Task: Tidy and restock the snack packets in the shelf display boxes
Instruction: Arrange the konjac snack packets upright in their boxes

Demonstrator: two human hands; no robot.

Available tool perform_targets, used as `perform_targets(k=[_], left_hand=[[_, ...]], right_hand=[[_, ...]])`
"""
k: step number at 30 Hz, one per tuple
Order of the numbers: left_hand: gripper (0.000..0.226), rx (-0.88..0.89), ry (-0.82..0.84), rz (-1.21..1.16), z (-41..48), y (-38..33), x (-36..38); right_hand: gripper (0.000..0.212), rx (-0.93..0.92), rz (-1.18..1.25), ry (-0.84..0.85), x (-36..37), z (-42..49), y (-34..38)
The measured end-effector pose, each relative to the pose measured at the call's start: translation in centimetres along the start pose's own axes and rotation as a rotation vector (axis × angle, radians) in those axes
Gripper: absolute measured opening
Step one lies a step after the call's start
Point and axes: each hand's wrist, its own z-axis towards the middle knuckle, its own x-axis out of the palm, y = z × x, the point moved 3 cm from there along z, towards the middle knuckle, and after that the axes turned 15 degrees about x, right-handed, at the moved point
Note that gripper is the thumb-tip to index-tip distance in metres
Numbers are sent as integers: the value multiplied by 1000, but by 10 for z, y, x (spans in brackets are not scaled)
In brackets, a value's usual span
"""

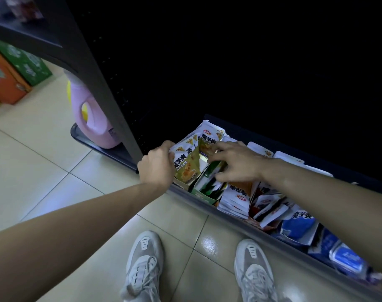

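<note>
Squaring up the olive-green konjac snack packets at the left end of the bottom shelf

You've got both hands on the same stack: your left hand is curled round its outer left side, fingers closed against the front packet, and your right hand comes in from the right with fingers spread loosely over the tops, thumb down by the dark green display box next door. The packets stand on end, leaning back toward the shelf's dark rear, so I'd guess the next push goes inward between your palms. Left hand's nearer the shelf end. Further right, the orange box is a jumble of tipped white packets, and the blue packets toward the right end lie flopped over, still needing work.
</note>
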Motion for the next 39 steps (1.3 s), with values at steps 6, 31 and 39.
perform_targets(k=[6, 31, 39], left_hand=[[22, -17, -3, -45, -3, 7, -1], [22, 389, -119, -47, 23, 4, -11], [13, 552, 13, 43, 71, -4, 1]], right_hand=[[37, 38, 358, -128, -10, 5, 5], [19, 156, 475, -438, -55, 62, -1], [28, 185, 758, -209, -39, 45, -1]])
